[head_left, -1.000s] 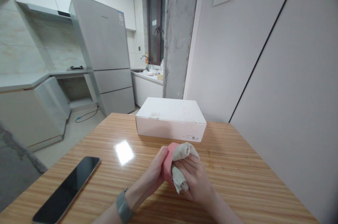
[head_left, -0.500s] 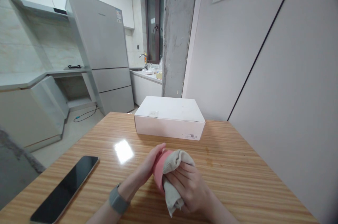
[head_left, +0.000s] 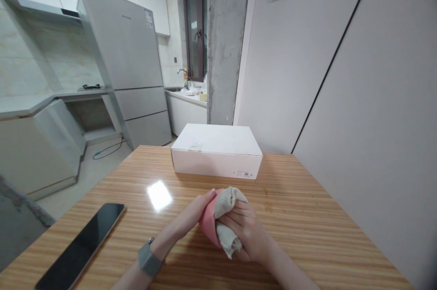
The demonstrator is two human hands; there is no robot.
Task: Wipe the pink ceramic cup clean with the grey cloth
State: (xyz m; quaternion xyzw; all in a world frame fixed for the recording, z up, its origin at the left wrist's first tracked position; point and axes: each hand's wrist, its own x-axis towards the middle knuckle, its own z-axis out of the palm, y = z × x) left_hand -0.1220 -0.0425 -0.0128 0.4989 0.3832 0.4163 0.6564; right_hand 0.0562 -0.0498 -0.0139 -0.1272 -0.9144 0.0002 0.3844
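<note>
A pink bowl (head_left: 209, 224) is tipped on its side above the wooden table, its opening facing right. Wrapped round the outside of the bowl's left wall is my left hand (head_left: 200, 208), with a grey watch band on that wrist. My right hand (head_left: 251, 231) grips a light grey cloth (head_left: 227, 201) and presses it into the opening. Folds of the cloth stick out above and below my right fingers. The inside of the bowl is hidden behind the cloth and hand.
Beyond my hands a white box (head_left: 217, 162) lies on the wooden table (head_left: 307, 235). A black phone (head_left: 82, 246) rests at the table's left side. Further off stand a grey fridge (head_left: 126, 48), a kitchen counter and a concrete pillar (head_left: 225, 44); a white wall is on the right.
My right hand and the cloth have shifted slightly up, and less cloth hangs below the bowl. The bowl has turned a little in my left hand. The view has moved slightly.
</note>
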